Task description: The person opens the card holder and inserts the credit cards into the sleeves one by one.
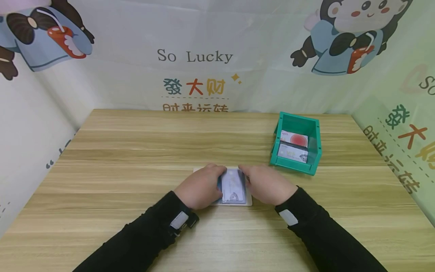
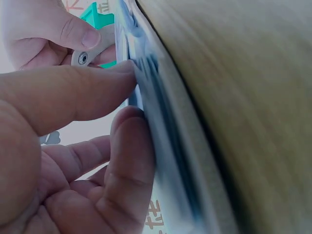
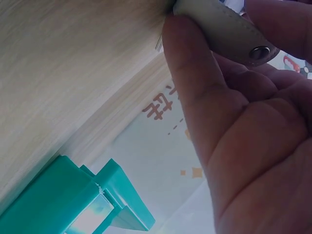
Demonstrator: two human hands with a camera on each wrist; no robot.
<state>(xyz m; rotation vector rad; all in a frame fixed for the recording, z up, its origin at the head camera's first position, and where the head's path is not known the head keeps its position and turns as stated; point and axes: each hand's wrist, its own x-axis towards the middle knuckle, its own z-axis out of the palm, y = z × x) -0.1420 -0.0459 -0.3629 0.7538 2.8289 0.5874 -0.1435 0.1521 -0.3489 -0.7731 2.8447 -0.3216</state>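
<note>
A cream card holder (image 1: 249, 201) lies open on the table in front of me, its clear bluish sleeves (image 2: 168, 161) stacked on the cover. A pale card (image 1: 233, 185) shows in the top sleeve. From the left, my left hand (image 1: 201, 187) holds the sleeves, thumb and a bent finger at their edge in the left wrist view. On the other side, my right hand (image 1: 268, 185) pinches the holder's cream strap (image 3: 219, 31), which has a round metal snap (image 3: 259, 52), between thumb and finger. Part of the cover is hidden under the left hand.
At the back right of the wooden table (image 1: 136, 143) stands a green bin (image 1: 293, 165). Inside it are a white card with a red circle (image 1: 298, 139) and a silvery VIP card (image 1: 292, 152). A printed cloth (image 1: 197, 22) hangs behind the table.
</note>
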